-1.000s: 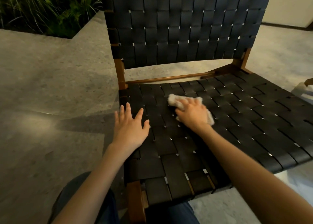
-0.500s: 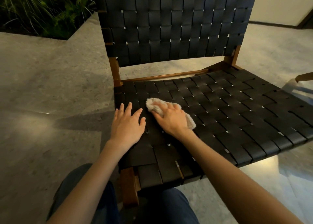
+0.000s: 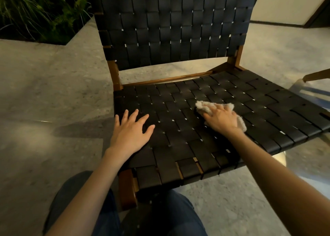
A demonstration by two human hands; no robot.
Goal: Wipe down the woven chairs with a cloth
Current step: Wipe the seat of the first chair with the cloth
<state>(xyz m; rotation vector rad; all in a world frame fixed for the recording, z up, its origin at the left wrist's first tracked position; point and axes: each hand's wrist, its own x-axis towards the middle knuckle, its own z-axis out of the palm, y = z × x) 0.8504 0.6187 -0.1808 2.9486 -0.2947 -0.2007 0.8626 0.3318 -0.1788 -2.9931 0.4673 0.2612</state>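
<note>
A chair (image 3: 171,30) with black woven straps and a brown wooden frame fills the middle of the view. Its seat (image 3: 259,107) stretches to the right. My right hand (image 3: 222,118) presses a crumpled white cloth (image 3: 203,108) flat on the middle of the seat, fingers spread over it. The cloth shows beyond the fingertips and at the right of the wrist. My left hand (image 3: 131,130) rests flat on the seat's left front part, fingers spread, holding nothing.
Grey stone floor (image 3: 44,92) surrounds the chair. A bed of green plants (image 3: 39,12) lies at the back left. A wooden part of other furniture (image 3: 316,75) pokes in at the right edge. My knees in dark trousers (image 3: 160,218) are below the seat's front.
My right hand has slid the cloth to the right across the seat, away from my left hand. The left hand stays flat at the seat's left front.
</note>
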